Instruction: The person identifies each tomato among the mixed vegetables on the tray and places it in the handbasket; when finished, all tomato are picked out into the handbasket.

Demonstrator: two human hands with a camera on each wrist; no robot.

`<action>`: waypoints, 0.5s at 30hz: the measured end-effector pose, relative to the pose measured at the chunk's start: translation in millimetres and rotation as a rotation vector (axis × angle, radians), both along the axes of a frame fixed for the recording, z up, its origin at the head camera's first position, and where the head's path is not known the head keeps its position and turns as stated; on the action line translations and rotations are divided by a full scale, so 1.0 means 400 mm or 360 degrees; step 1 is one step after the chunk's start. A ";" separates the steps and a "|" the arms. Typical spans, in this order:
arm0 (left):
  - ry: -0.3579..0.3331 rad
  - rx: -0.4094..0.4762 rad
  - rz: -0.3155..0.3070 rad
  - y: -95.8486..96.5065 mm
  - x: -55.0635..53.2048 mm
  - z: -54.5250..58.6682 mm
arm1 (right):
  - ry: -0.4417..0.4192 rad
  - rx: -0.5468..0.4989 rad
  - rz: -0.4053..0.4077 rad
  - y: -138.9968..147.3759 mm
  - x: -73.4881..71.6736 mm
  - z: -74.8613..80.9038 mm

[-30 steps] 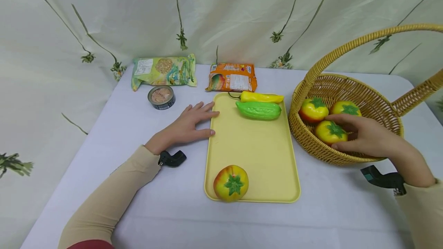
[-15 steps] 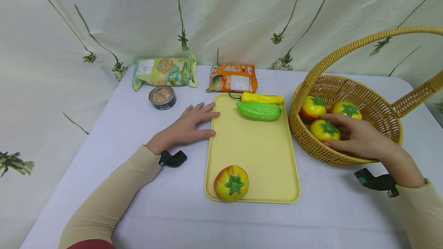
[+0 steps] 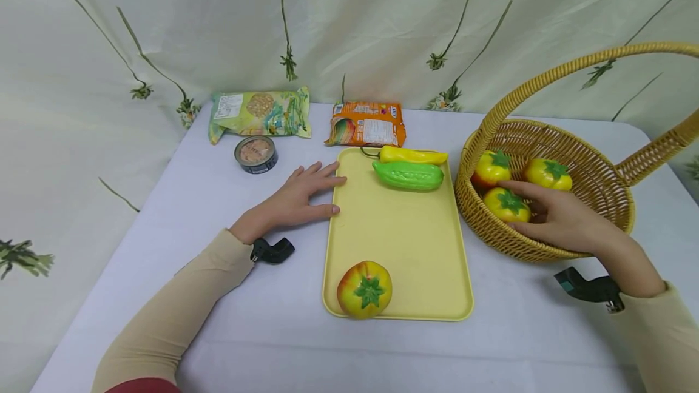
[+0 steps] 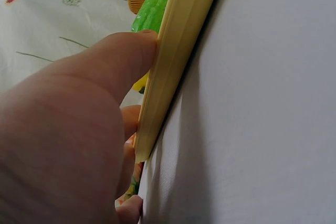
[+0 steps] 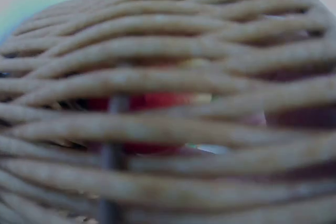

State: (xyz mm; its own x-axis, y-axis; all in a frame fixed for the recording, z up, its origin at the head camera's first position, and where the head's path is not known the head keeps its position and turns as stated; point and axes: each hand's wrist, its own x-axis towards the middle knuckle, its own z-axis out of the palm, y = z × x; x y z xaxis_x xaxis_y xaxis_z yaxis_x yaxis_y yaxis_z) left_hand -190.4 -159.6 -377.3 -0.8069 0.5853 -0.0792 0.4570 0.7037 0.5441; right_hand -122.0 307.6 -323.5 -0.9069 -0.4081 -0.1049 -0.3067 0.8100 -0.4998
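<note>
In the head view my right hand [image 3: 570,217] reaches into the wicker basket [image 3: 537,250] and holds a yellow toy tomato [image 3: 506,205] with a green leafy top, thumb in front and index finger behind. Two more tomatoes lie in the basket, a red-and-yellow tomato [image 3: 491,168] touching or close to the held one and another tomato [image 3: 548,173] behind my fingers. My left hand [image 3: 295,196] lies spread on the table, its thumb and fingertips on the rim of the yellow tray [image 4: 181,51]. Basket weave [image 5: 168,82] hides the right hand's grip in the right wrist view.
On the tray lie a green bumpy vegetable [image 3: 408,175], a yellow pepper [image 3: 413,154] and a tomato [image 3: 364,289] at the front. Behind are a green snack packet [image 3: 261,112], a can [image 3: 255,154] and an orange packet [image 3: 367,123]. The basket's tall handle [image 3: 573,65] arches over it.
My right hand has shifted left inside the basket, carrying the tomato towards the basket's left wall, close to the red-and-yellow one. The left hand and the tray have stayed put.
</note>
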 end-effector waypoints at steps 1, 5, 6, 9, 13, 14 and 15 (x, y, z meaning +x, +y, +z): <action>0.0004 0.0002 -0.0002 0.000 0.000 -0.001 | -0.0011 -0.0010 0.0008 0.001 0.001 0.001; 0.0020 0.0005 -0.0014 0.000 0.000 -0.004 | -0.0069 -0.0044 0.0024 0.010 0.002 0.002; 0.0024 0.0006 -0.0017 0.000 0.000 -0.005 | -0.0082 -0.0048 0.0026 0.013 0.001 0.002; 0.0026 0.0012 -0.0022 0.000 0.000 -0.003 | -0.0104 -0.0048 0.0021 0.017 -0.001 0.001; 0.0031 0.0017 -0.0027 -0.001 -0.002 -0.004 | -0.0048 -0.0043 0.0008 0.012 -0.001 -0.001; 0.0032 0.0017 -0.0027 -0.002 -0.003 -0.005 | -0.0022 -0.0042 0.0010 0.009 -0.001 -0.001; 0.0033 0.0017 -0.0028 -0.002 -0.003 -0.006 | 0.0005 -0.0039 0.0011 0.006 -0.001 -0.001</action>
